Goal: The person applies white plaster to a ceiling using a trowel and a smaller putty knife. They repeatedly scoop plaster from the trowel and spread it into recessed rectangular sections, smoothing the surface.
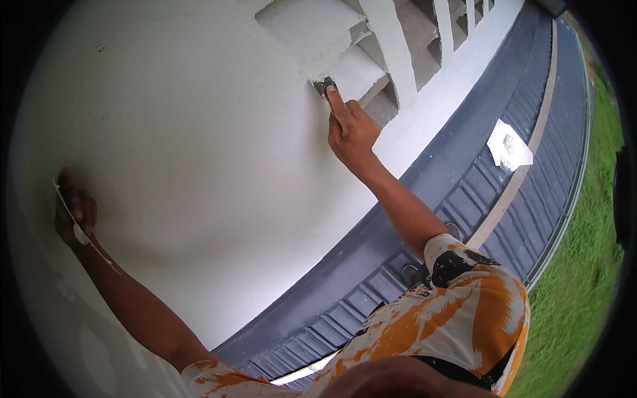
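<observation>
My right hand [355, 132] grips a small putty knife [324, 86], its index finger stretched along the dark blade. The blade touches the white wall [219, 146] at the lower left corner of a recessed opening [352, 71]. At the far left, my left hand [76, 212] is closed round a thin flat plate [68, 211], seen almost edge-on. A white lump [81, 234], which looks like putty, clings to the plate. Most of the putty knife's handle is hidden inside my right hand.
More openings [418, 40] with slanted slats continue toward the upper right. Below the wall runs a dark ribbed metal roof [484, 182], where my feet stand. A wooden strip [511, 192] crosses it, beside a white sheet [509, 147] with a greyish lump. Grass [584, 265] lies past the roof's edge.
</observation>
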### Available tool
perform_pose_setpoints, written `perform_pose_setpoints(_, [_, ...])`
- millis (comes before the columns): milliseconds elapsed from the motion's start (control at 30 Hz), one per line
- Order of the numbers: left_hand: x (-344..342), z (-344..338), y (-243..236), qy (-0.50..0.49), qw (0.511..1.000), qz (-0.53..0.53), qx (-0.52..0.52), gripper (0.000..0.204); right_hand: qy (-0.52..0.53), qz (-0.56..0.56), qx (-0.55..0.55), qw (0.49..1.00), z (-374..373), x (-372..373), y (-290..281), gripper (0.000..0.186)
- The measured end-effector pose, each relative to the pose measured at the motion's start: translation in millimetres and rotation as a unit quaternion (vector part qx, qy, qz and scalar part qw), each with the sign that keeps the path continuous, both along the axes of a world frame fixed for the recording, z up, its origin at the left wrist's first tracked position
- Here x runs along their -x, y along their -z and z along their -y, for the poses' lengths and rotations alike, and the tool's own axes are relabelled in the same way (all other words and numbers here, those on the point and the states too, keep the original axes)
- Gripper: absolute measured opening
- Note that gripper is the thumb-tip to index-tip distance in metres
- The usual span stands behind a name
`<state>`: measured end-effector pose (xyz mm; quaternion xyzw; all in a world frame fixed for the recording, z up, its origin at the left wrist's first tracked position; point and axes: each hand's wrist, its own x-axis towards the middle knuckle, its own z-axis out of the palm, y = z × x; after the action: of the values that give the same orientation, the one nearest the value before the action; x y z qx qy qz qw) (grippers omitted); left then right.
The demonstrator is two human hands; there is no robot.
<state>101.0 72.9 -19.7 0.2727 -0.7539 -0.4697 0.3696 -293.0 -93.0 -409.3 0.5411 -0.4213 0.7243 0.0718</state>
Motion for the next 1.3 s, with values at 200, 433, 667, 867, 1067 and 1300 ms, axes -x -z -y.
perform_pose_setpoints(200, [-4, 0, 0, 0.007, 1.000, -0.003, -0.015, 0.056, -0.049, -0.017, 0.024, 0.998, -5, -8, 19, 0.056])
perform_pose_setpoints(433, [-7, -3, -2, 0.008, 1.000, -0.006, 0.002, 0.056, 0.003, -0.058, 0.033, 0.998, 9, -2, -13, 0.061])
perform_pose_setpoints(667, [-5, -7, -1, -0.009, 1.000, -0.001, -0.008, 0.059, 0.022, 0.027, -0.066, 0.997, 10, 16, -19, 0.048])
perform_pose_setpoints(867, [0, 0, 0, -0.006, 1.000, -0.006, 0.001, 0.058, -0.007, -0.014, -0.065, 0.998, 1, -24, -24, 0.055])
perform_pose_setpoints(1067, [1, -3, -1, -0.002, 1.000, -0.005, -0.024, 0.058, -0.087, 0.060, 0.014, 0.994, -41, -23, -11, 0.043])
perform_pose_setpoints(1300, [3, -6, -8, -0.006, 0.999, -0.012, -0.040, 0.059, -0.379, 0.447, -0.184, 0.789, -12, 24, -17, 0.021])
